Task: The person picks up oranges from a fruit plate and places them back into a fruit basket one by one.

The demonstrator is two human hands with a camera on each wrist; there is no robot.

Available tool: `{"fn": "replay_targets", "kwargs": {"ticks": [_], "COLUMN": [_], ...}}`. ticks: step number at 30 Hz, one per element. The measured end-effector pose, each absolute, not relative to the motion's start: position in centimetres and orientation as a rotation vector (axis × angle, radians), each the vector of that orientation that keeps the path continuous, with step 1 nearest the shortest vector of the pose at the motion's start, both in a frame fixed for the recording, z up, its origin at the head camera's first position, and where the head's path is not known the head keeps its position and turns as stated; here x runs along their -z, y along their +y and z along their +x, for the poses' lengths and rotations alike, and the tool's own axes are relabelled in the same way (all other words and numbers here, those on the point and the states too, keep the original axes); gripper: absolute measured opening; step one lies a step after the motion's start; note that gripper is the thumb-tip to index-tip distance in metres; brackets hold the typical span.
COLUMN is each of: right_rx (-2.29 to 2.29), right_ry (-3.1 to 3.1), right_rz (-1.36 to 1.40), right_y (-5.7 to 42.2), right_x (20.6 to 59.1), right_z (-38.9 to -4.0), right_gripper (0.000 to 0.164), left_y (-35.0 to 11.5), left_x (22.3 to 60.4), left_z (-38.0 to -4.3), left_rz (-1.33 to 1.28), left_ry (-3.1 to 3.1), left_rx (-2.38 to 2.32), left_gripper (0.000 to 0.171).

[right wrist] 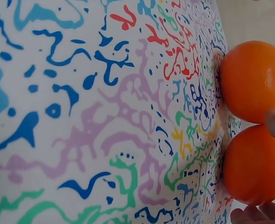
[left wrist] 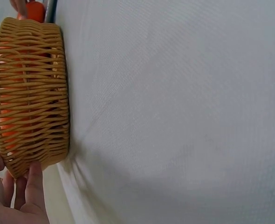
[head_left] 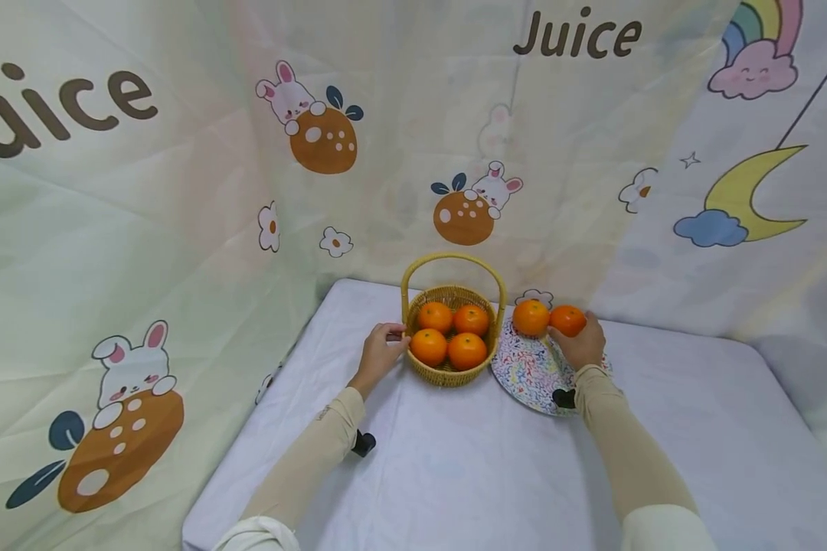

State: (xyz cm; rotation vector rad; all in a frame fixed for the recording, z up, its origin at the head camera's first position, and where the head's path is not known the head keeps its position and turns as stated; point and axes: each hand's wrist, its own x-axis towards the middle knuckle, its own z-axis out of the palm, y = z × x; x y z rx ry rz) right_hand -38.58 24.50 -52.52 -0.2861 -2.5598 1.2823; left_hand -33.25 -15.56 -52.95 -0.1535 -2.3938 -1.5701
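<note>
A yellow wicker basket [head_left: 452, 375] with a tall arched handle holds several oranges [head_left: 429, 347]. At its left side my left hand [head_left: 382, 350] grips the basket, thumb at the rim and fingers against the woven wall in the left wrist view. To the basket's right, a round plate [head_left: 524, 371] with multicoloured squiggles carries two oranges near its far edge. My right hand [head_left: 583, 343] holds the right-hand orange [right wrist: 253, 164], thumb on one side and fingertips on the other. The second orange [right wrist: 255, 81] sits right against it. My palm hides part of the held orange in the head view.
A white cloth covers the table [head_left: 448, 474]. Behind it and on the left hangs a printed curtain [head_left: 386, 115] with rabbits, fruit and lettering. Black wrist-camera parts [head_left: 364, 444] stick out below each forearm, the right one over the plate.
</note>
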Motion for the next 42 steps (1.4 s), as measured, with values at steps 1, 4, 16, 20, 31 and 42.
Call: {"fn": "replay_targets", "kwargs": {"ticks": [1,4,16,20,31,42], "right_rx": [-1.28,-1.264,-1.25,-1.256,-1.308,-1.294], "right_ry": [-2.565,-2.572,-2.582,-2.568,-2.505,-2.48], "right_rz": [-0.291,-0.296,-0.271,-0.285,-0.316,-0.293], "right_y": [24.6,24.9,25.0,25.2,24.9,24.8], "right_x": [52.6,52.8,52.8,53.0,53.1,53.9], "right_z": [-38.6,-38.6,-39.6,-39.4,-39.0,-38.8], "right_gripper": [0.084,0.085,0.079,0.077,0.073,0.069], "left_y": [-15.5,-15.2,-15.3,-15.2,-15.2,-15.6], "left_x": [53.0,53.0,52.5,52.7,52.4,52.9], "left_z": [-33.3,-33.3,-33.3,-33.3,-33.2,-33.3], "left_rz": [-0.15,-0.145,-0.131,-0.138,-0.152,-0.136], "left_ry": [-2.398,-2.401,-2.403,-2.412,-2.414,-2.424], "left_rx": [1.57,1.578,1.576,1.581,1.561,1.558], "left_gripper": [0.024,0.025,0.025,0.026,0.025,0.024]}}
